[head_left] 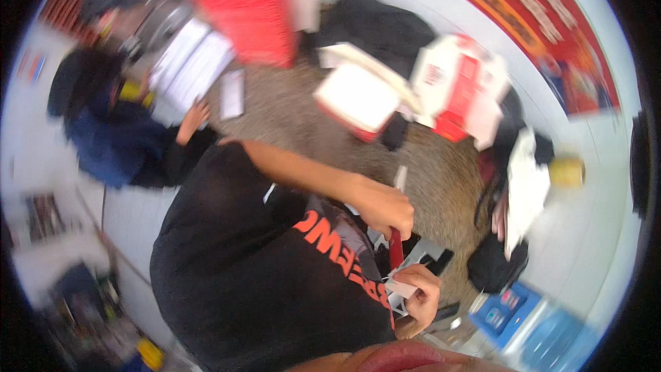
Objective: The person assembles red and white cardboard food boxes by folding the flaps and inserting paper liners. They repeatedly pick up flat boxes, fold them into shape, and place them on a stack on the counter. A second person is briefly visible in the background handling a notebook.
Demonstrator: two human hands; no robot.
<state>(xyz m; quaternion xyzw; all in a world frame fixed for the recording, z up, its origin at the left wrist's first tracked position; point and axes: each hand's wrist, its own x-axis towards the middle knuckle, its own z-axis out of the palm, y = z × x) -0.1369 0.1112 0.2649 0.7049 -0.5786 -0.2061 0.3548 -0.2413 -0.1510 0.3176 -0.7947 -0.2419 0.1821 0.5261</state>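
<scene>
Pale, smooth walls enclose a brown surface with a streaky, mottled texture, blurred here. On it, toward the far side, sit an open white rectangular box with red sides and a glossy red-and-white carton of folded panels. Close to the black fabric shirt with orange lettering, the left hand has its fingers curled shut around a flat, dark-red strip; its material is unclear. Just beside it, the right hand pinches a small, thin white card-like piece between closed fingers.

Red wall banner, yellow cylinder, blue water jug — lower right
</scene>
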